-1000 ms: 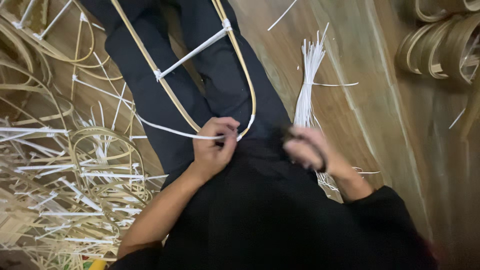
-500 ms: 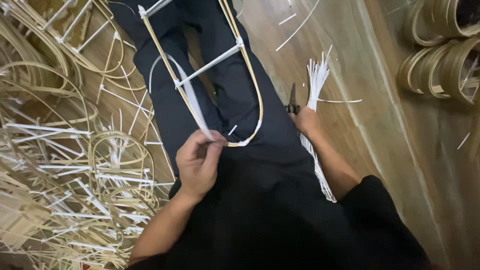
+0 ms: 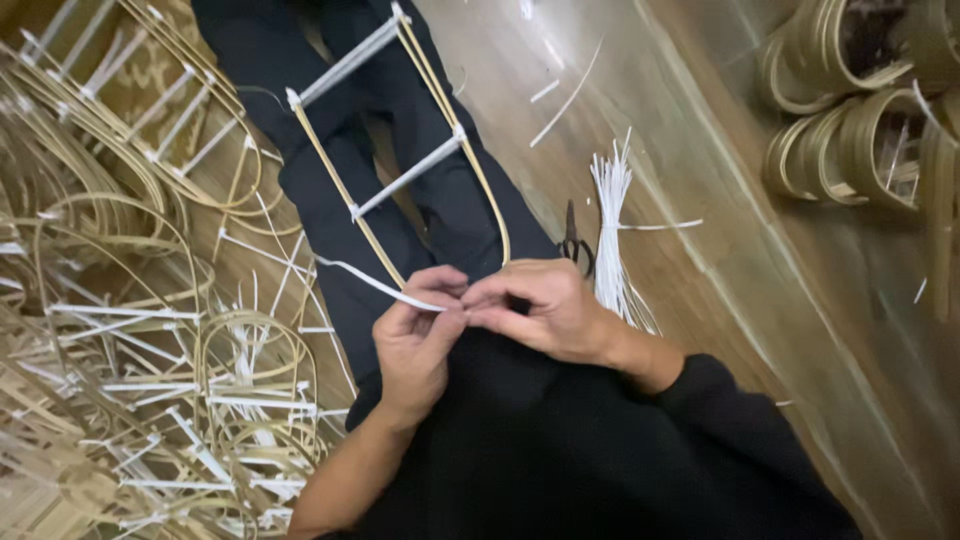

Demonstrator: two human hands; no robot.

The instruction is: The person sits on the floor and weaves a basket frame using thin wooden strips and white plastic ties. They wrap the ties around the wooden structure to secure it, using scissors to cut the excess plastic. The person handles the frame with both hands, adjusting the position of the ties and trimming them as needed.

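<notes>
Lying heaped at the far left is a tangled pile of finished pale bamboo frames with white strip bindings (image 3: 130, 330), pushed aside on the floor, seemingly so that the lap is staying free for the piece in hand. Just right of that heap, the person is sitting with legs in black trousers (image 3: 340, 200) stretched forward, and these are serving as a rest for the long U-shaped frame of thin yellow bamboo with two white crossbars (image 3: 400, 180); its open end is pointing away and its curved end is coming toward the body, which is putting the bend within reach of both hands. A thin white flat strip (image 3: 375, 285) is trailing off to the left from the fingers. The left hand (image 3: 415, 345) is pinching this strip between thumb and forefinger, fingers drawn narrow, apparently keeping it taut. The right hand (image 3: 540, 310) is meeting it fingertip to fingertip, also closed tight on the strip at the frame's bend, so the two are working one small spot together. Further right, dark scissors (image 3: 573, 240) are lying on the wooden floor (image 3: 700, 300), just beside a bundle of white strips (image 3: 610, 230), both close at hand. At the far right, coiled hoops of bamboo (image 3: 850, 130) are standing well apart.
</notes>
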